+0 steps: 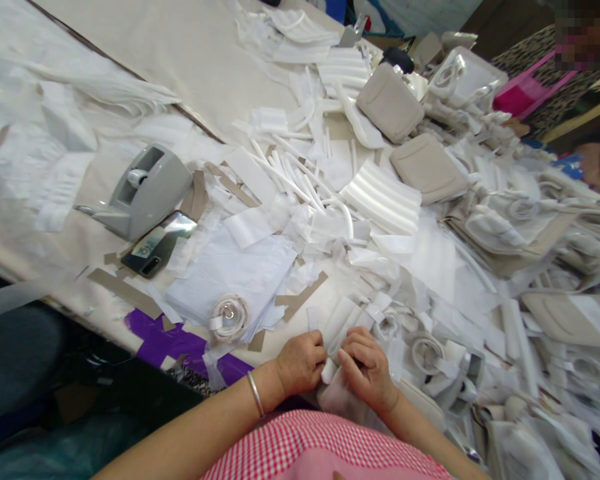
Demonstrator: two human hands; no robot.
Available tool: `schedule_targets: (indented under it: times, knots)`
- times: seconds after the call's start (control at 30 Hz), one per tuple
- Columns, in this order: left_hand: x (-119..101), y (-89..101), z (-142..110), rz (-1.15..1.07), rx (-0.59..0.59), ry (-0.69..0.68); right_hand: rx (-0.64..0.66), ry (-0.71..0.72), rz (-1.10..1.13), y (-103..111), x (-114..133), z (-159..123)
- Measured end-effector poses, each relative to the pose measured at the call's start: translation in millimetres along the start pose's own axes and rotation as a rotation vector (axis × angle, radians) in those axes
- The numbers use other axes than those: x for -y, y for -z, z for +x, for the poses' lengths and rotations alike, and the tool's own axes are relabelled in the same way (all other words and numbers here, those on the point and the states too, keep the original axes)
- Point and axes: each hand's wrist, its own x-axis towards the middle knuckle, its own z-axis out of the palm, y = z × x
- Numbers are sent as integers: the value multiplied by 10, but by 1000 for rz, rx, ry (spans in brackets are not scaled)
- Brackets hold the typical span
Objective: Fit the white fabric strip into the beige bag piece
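Near the front edge of the table my left hand (303, 361) is closed, its fingers pinched against a small white wrapped piece (329, 371). Just to its right, my right hand (370, 371) has curled fingers and its thumb on the same piece. Below them a pale beige bag (341, 395) shows in part between the hands and the checked apron. White foam strips (344, 320) lie just beyond my fingers. To the left, a coiled strap (230, 319) with a metal ring rests on a stack of white paper sheets (225, 270).
A grey tape dispenser (153, 190) and a phone (160, 243) lie at the left. Purple tape (153, 337) marks the table's front edge. Beige bags (427, 167), foam pieces and wrapped parts crowd the right side. A person's hand (595, 170) is at far right.
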Motion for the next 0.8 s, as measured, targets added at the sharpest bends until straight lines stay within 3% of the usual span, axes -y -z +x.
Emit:
schedule_targets:
  times: [0.27, 0.37, 0.57, 0.8]
  knots:
    - [-182, -50, 130, -23, -13, 298, -25, 7, 26, 18, -17, 3]
    - [-129, 6, 129, -55, 24, 243, -28, -6, 31, 18, -45, -4]
    - [-7, 112, 91, -18, 97, -42, -22, -18, 38, 13, -78, -11]
    - [-177, 117, 165, 174, 153, 94, -6, -43, 57, 24, -113, -28]
